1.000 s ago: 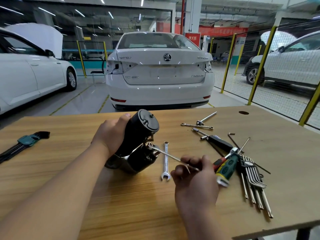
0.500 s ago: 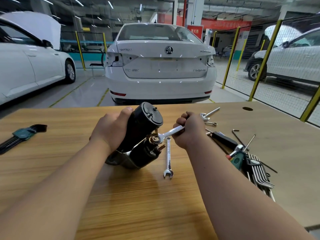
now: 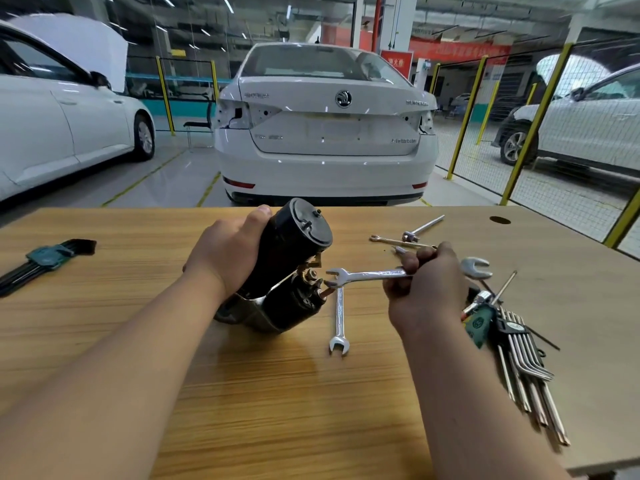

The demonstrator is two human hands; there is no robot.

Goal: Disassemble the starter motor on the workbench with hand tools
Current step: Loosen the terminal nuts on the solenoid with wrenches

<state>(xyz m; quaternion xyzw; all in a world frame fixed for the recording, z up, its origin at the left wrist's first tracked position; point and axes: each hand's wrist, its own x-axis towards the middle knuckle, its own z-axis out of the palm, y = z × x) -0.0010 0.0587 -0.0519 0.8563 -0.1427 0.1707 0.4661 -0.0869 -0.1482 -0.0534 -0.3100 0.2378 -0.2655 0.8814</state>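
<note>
The black starter motor [image 3: 291,258] stands tilted on the wooden workbench [image 3: 277,393], its round end cap pointing up and away. My left hand [image 3: 228,251] grips the motor's black body from the left. My right hand [image 3: 426,289] grips the middle of a silver open-end wrench [image 3: 367,274], held level. The wrench's left jaw sits just right of the copper terminal studs [image 3: 313,277] on the solenoid end, slightly apart from them. Its other jaw sticks out past my right hand.
A second wrench [image 3: 339,320] lies on the bench below the held one. To the right lie a green-handled tool [image 3: 479,323], a hex key set [image 3: 526,368] and small wrenches [image 3: 401,239]. Another hex key set [image 3: 45,259] lies far left. Parked white cars stand beyond the bench.
My right hand swung the wrench from near me up beside the motor, then out to the right and level. The wrench's jaw has come off the terminal stud. My left hand kept gripping the motor.
</note>
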